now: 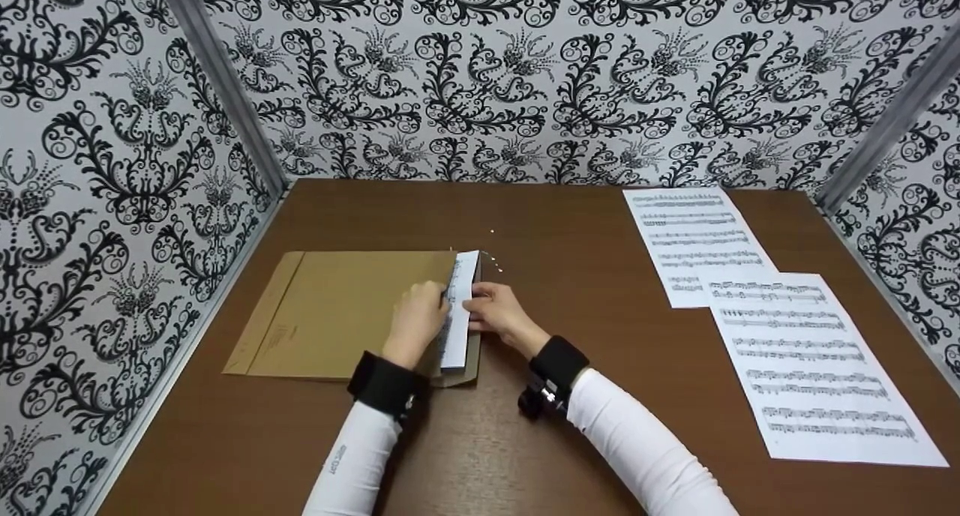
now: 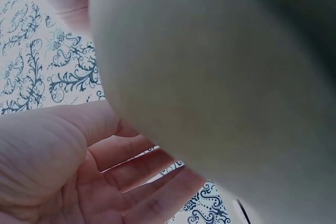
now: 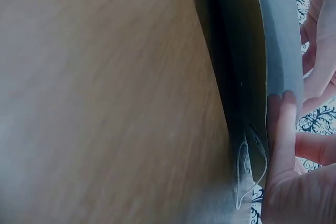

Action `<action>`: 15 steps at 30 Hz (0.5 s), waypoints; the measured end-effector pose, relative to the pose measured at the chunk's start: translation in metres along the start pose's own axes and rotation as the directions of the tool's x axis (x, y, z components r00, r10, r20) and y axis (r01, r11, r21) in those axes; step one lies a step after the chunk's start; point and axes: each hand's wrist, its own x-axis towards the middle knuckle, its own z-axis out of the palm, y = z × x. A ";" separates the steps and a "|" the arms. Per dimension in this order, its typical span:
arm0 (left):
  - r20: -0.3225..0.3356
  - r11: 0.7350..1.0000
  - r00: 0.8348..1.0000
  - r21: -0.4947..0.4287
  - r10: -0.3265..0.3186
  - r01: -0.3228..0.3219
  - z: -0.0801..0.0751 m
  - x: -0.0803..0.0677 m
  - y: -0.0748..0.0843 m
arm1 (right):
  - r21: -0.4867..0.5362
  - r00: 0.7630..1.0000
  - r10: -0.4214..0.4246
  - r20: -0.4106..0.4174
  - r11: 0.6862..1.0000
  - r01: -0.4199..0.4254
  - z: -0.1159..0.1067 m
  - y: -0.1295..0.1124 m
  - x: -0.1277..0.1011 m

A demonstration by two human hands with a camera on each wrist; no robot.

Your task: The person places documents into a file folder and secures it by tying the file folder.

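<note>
A large brown envelope (image 1: pixel 341 313) lies flat on the brown table (image 1: pixel 525 441), its closed end toward the patterned left wall (image 1: pixel 97 201) and its open mouth at the right. At that mouth the left hand (image 1: pixel 415 322) rests on the envelope's top face, fingers loosely bent and pressing it, probably to steady the mouth. Just right of the mouth a sheet of music (image 1: pixel 459 306) stands partly inside the envelope, only a narrow white strip showing. The right hand (image 1: pixel 496 313) pinches that strip's outer edge between thumb and fingers, seemingly to keep the sheet lined up with the opening; the right wrist view shows a finger laid flat against the paper.

Well right of the envelope, two more music sheets (image 1: pixel 750 291) lie overlapping near the table's right edge. Between them and the envelope there is bare tabletop, room enough for the right arm to swing.
</note>
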 end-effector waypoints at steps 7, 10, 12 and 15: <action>-0.038 0.999 0.998 0.012 0.043 -0.042 0.000 0.000 -0.001 | 0.010 1.000 -0.003 -0.018 1.000 0.003 0.009 -0.001 0.001; -0.058 0.998 0.997 0.014 0.059 -0.059 0.001 0.000 -0.002 | -0.002 1.000 -0.009 -0.021 1.000 0.009 0.012 -0.001 0.001; -0.061 0.998 0.996 0.014 0.060 -0.060 0.001 0.000 -0.002 | -0.022 1.000 -0.011 -0.026 1.000 0.011 0.013 -0.001 0.001; -0.062 0.998 0.997 0.016 0.056 -0.055 0.001 0.000 -0.002 | -0.060 0.999 -0.013 -0.035 0.998 0.011 0.013 0.000 0.001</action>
